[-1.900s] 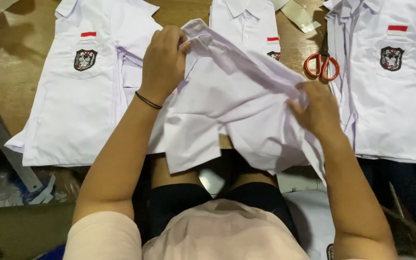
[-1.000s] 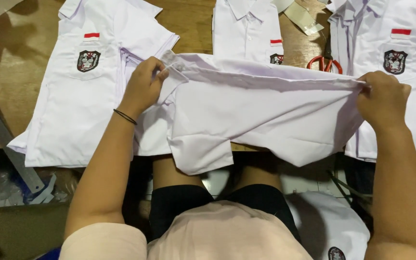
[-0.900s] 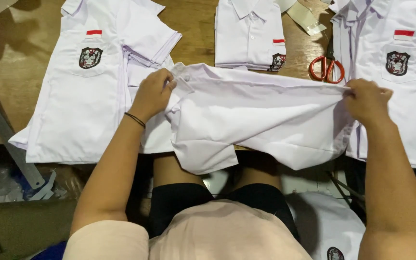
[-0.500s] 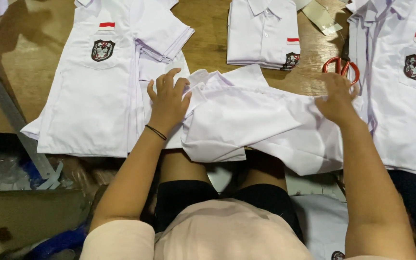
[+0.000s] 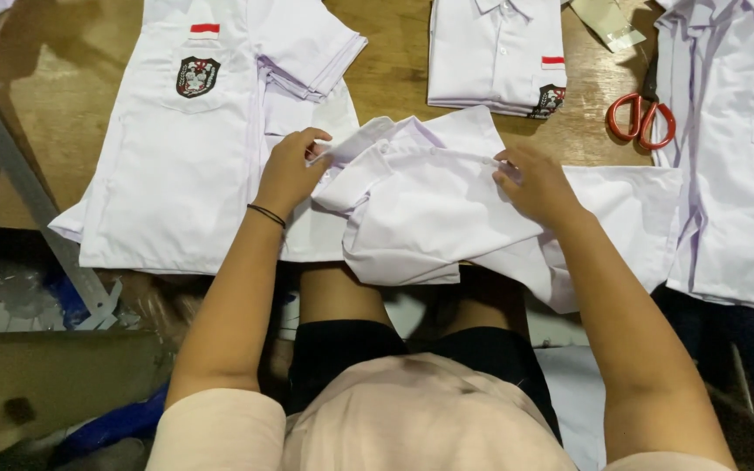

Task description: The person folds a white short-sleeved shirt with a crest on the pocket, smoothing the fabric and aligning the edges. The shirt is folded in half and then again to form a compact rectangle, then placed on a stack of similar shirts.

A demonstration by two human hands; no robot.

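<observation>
The crumpled white shirt [image 5: 447, 205] lies at the near worktop [image 5: 394, 78] edge, long axis left-right, between the left hand [image 5: 290, 170], grip pinching its left edge, and the right hand [image 5: 538, 183], fingers pressing its middle.

The wooden table [image 5: 394, 74] is the reference surface. A white shirt stack [image 5: 202, 148] with a crest pocket lies on its left part. A folded white shirt [image 5: 490, 52] lies at its far centre. Orange-handled scissors [image 5: 641, 118] lie right of centre. Another white shirt [image 5: 743, 174] covers its right edge. A grey metal bar [image 5: 19, 183] crosses its left corner.
</observation>
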